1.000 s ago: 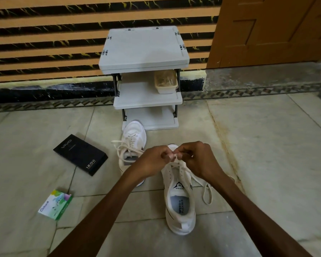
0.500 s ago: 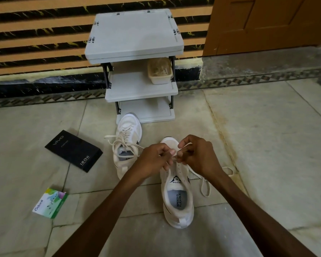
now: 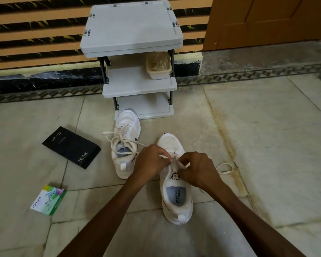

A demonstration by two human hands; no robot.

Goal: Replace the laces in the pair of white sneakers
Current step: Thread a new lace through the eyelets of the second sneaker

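Note:
Two white sneakers stand on the tiled floor, toes pointing away from me. Over the nearer right sneaker (image 3: pixel 176 197), my left hand (image 3: pixel 152 162) and my right hand (image 3: pixel 196 169) meet above the eyelets. Each pinches a strand of its cream lace (image 3: pixel 174 157). A loose loop of that lace (image 3: pixel 225 168) trails on the floor to the right. The left sneaker (image 3: pixel 125 138) sits further back, laced, with its loose lace ends spread out to the left.
A grey three-tier rack (image 3: pixel 133 30) stands against the striped wall, with a beige tub (image 3: pixel 158 65) on its middle shelf. A black box (image 3: pixel 70 146) and a small green packet (image 3: pixel 48 199) lie on the floor at left. A wooden door (image 3: pixel 267 19) is at back right.
My head has dropped and shifted, so the scene sits lower in the frame. Both hands have slid slightly toward me along the right sneaker, still pinching the lace.

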